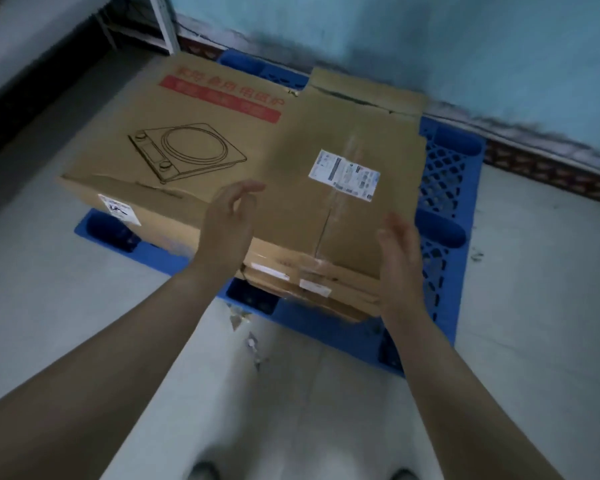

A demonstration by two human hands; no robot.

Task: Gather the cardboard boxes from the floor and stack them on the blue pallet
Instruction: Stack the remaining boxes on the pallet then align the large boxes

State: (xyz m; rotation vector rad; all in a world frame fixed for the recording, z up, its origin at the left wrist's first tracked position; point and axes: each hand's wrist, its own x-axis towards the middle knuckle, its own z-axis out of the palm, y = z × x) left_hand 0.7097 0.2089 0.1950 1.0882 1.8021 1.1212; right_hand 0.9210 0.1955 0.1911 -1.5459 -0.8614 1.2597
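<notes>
Nearest, two shoe tips at the bottom edge, on pale grey floor [520, 271]. Both bare forearms stretched forward over it. Left hand [227, 223] with grip released, fingers spread and loosely curled, at the left edge of the flattened cardboard box [347, 188], holding nothing. Right hand [400, 258] likewise released, palm turned inward, fingers straight, beside the near right corner of the same box; contact with the cardboard impossible to tell. Small scraps of debris [246, 327] on the floor just before the blue pallet [444, 188]. On the pallet, a low stack of flattened boxes [312, 282], topped by the flattened box bearing a white shipping label [343, 175]. Left of it and partly underneath, a large printed box [160, 147] with a line drawing of a cooktop and a red band, also resting on the pallet. Farther back, a teal wall [430, 36] with a dark, worn base, and white frame legs [163, 22] at upper left.
</notes>
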